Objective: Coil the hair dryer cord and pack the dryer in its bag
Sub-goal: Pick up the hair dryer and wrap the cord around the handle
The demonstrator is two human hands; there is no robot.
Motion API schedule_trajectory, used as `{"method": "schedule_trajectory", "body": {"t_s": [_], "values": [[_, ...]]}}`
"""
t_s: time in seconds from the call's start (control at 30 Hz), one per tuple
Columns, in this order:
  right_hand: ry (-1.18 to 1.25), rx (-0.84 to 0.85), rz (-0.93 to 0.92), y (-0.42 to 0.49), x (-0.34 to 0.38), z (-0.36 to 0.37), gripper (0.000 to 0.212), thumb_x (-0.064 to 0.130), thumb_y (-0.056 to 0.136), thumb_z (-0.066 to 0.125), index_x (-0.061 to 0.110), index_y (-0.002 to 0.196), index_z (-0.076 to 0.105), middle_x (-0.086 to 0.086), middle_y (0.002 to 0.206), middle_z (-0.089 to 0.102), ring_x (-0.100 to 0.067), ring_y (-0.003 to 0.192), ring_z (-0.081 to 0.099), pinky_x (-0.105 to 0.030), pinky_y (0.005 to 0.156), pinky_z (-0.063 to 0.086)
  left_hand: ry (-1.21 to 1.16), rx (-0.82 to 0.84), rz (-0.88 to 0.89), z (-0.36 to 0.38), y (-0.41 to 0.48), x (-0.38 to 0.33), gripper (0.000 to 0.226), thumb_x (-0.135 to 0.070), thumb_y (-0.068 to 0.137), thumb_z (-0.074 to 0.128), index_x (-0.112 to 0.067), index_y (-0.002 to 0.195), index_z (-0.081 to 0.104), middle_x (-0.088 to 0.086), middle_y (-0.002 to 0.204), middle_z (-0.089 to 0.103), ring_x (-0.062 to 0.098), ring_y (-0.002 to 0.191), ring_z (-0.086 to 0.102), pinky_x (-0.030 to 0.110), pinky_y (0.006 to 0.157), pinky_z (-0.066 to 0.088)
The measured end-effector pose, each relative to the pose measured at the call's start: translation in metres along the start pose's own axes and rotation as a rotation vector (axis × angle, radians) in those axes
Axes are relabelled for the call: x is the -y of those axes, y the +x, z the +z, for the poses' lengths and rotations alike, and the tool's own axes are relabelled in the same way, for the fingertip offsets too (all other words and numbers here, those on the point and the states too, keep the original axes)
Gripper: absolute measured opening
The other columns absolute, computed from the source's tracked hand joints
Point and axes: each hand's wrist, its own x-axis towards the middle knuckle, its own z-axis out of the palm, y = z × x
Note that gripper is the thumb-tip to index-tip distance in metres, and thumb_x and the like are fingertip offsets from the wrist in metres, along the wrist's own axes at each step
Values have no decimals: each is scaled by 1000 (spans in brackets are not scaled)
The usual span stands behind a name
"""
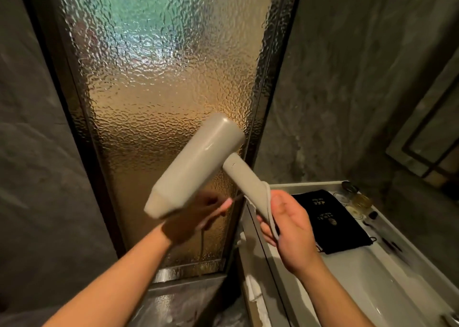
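A tall panel of rippled glass [159,103] in a dark frame fills the middle of the view, glowing amber low down and green higher up, with rough grey walls [347,78] on both sides. At the lower right stands a white counter [310,185] with a raised rim and a basin sunk into it. A black bag [332,222] lies flat on the counter near the far end, and a few small jars [357,200] sit just beyond it. The pale hair dryer [196,165] is held up in front of the glass, above the counter's left edge, its barrel pointing down and left. The right hand [290,229] is wrapped round the lower handle and pins a loop of the cord [272,217] against it. The left hand [196,217], blurred and shadowed under the barrel, pinches a thin strand between its fingertips.
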Motion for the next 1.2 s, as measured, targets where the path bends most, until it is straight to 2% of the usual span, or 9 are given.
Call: {"method": "schedule_trajectory", "body": {"t_s": [0.13, 0.3, 0.47, 0.57, 0.67, 0.8, 0.9, 1.03, 1.2], "values": [[-407, -266, -91, 22, -26, -6, 29, 43, 100, 47, 18, 95, 61, 0, 70, 58, -15, 58, 51, -34, 55, 43, 294, -173, 57, 41, -24, 4, 40, -47, 96, 55, -19, 71, 70, -6, 53, 53, 4, 44, 42, 30, 52, 35], [-832, -342, -116, 36, -58, -18, 24, 30, 104, 46, 9, 105, 58, 0, 86, 61, -26, 83, 63, -38, 67, 46, 610, -171, 118, 48, -49, -22, 24, -33, 95, 54, -26, 75, 65, -8, 59, 61, 3, 54, 55, 17, 50, 37], [-1191, -185, -65, 38, -69, -29, 31, 40, 103, 40, 12, 102, 52, -11, 94, 65, -35, 81, 64, -39, 61, 46, 953, -139, 253, 17, -53, -61, 29, -41, 93, 54, -31, 67, 47, -12, 60, 51, 9, 59, 52, 35, 56, 43], [-1252, 18, -62, 35, -64, -36, 33, 45, 103, 37, 16, 103, 54, -8, 99, 65, -33, 85, 63, -41, 66, 46, 1168, -233, 330, -2, -34, -80, 32, -49, 94, 51, -27, 71, 48, -8, 71, 57, 21, 72, 60, 32, 58, 39], [-1226, 222, -28, 32, -54, -41, 30, 47, 102, 39, 21, 101, 55, 1, 94, 63, -23, 84, 59, -38, 67, 43, 1249, -320, 362, -19, -11, -97, 42, -64, 86, 55, -22, 80, 59, 0, 86, 70, 26, 86, 66, 33, 62, 40], [-1097, 437, 1, 25, -32, -44, 27, 46, 100, 47, 24, 94, 61, 11, 79, 60, -6, 71, 54, -32, 62, 41, 1324, -410, 361, -34, 4, -104, 70, -90, 59, 54, -21, 62, 43, -1, 63, 60, 29, 69, 61, 32, 58, 37], [-889, 521, 4, 14, -20, -46, 24, 44, 98, 52, 25, 92, 66, 11, 77, 63, -2, 70, 55, -27, 64, 42, 1266, -379, 222, -42, 10, -98, 83, -99, 43, 52, -18, 59, 49, -4, 55, 54, 21, 58, 52, 33, 54, 41], [-482, 507, -4, 3, -7, -45, 36, 39, 95, 54, 7, 99, 70, 9, 77, 65, 1, 66, 57, -13, 61, 40, 856, -270, 93, -44, 15, -71, 82, -89, 40, 66, -9, 55, 53, -3, 48, 51, 12, 49, 49, 30, 49, 36], [2, 314, 45, 3, -8, -34, 57, 59, 83, 68, 5, 104, 69, -8, 64, 57, -11, 45, 43, -17, 39, 31, 493, -200, -129, -20, 16, -26, 66, -81, 53, 70, -17, 58, 52, -7, 50, 43, 13, 50, 39, 28, 53, 34]]}}
